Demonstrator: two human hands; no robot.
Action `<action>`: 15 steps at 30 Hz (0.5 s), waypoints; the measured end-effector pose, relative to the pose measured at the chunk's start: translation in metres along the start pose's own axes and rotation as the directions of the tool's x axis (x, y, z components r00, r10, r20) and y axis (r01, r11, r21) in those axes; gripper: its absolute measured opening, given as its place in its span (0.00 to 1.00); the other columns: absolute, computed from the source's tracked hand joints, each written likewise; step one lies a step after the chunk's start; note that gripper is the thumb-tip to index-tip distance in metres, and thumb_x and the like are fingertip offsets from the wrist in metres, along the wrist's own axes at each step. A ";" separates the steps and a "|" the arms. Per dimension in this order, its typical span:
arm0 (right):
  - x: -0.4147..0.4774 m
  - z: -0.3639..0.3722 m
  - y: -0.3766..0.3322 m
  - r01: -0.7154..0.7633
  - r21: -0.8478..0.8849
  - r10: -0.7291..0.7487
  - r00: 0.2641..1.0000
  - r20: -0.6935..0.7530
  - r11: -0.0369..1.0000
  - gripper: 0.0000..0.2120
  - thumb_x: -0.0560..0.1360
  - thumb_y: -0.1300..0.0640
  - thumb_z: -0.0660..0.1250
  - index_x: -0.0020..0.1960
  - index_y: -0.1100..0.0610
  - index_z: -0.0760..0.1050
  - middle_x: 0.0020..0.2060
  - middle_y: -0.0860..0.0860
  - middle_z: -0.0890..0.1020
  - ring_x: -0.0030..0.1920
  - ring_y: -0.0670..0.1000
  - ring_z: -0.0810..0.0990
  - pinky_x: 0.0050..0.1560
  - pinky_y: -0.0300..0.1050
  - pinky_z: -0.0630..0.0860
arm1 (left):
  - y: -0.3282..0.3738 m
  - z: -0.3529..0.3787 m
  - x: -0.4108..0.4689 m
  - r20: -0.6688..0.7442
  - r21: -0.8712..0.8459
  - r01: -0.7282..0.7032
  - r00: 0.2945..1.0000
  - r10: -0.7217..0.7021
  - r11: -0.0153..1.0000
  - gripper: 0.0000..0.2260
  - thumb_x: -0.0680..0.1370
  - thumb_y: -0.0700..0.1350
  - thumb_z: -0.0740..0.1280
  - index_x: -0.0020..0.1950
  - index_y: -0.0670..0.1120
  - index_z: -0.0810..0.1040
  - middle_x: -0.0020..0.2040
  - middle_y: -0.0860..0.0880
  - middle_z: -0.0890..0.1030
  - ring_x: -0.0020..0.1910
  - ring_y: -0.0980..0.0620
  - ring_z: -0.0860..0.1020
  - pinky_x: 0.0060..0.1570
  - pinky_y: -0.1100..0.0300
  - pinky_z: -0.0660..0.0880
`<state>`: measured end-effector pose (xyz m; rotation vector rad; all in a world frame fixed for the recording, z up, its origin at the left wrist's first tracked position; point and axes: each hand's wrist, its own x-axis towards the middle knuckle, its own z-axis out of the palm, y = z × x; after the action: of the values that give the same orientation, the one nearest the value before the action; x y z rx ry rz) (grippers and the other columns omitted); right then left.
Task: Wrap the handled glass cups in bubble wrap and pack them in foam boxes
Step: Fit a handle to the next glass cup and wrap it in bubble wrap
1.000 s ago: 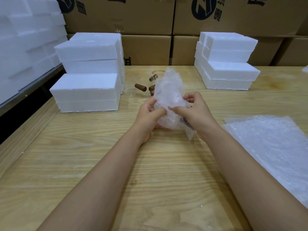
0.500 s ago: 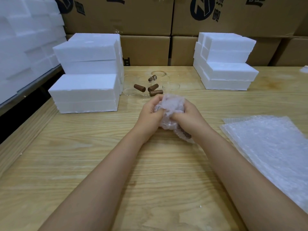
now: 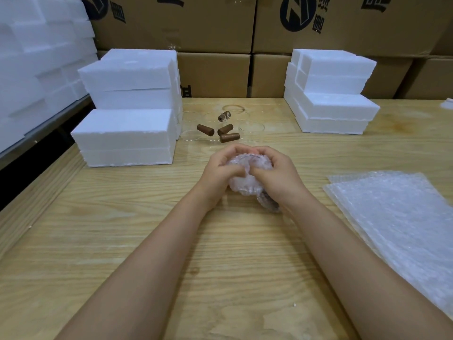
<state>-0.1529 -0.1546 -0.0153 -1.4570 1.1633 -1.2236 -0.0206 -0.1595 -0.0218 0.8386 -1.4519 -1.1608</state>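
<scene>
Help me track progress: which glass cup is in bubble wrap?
The cup held by left hand and right hand; the other cups stand bare behind.

Bright, even overhead light leaves only faint soft shadows under the forearms (image 3: 152,261) on the tabletop (image 3: 103,229), washes the foam boxes (image 3: 127,128) almost to plain white and glints on the bubble wrap (image 3: 397,217), while the wide lens bows the tabletop's edges and the cartons (image 3: 213,23).

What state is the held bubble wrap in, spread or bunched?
Bunched: left hand and right hand grip the bubble wrap as a crumpled ball.
</scene>
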 end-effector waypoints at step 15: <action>0.003 0.005 0.006 -0.076 -0.337 0.048 0.995 -0.091 0.938 0.21 0.71 0.58 0.69 0.62 0.52 0.69 0.51 0.47 0.77 0.45 0.46 0.77 0.37 0.34 0.70 | -0.008 0.005 0.005 -0.264 0.245 -0.020 0.961 0.086 0.969 0.26 0.68 0.24 0.57 0.49 0.54 0.77 0.51 0.56 0.80 0.51 0.65 0.77 0.48 0.72 0.74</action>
<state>-0.1489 -0.1580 -0.0208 -1.6187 1.5238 -1.0830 -0.0267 -0.1653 -0.0283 1.0753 -1.3908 -0.8005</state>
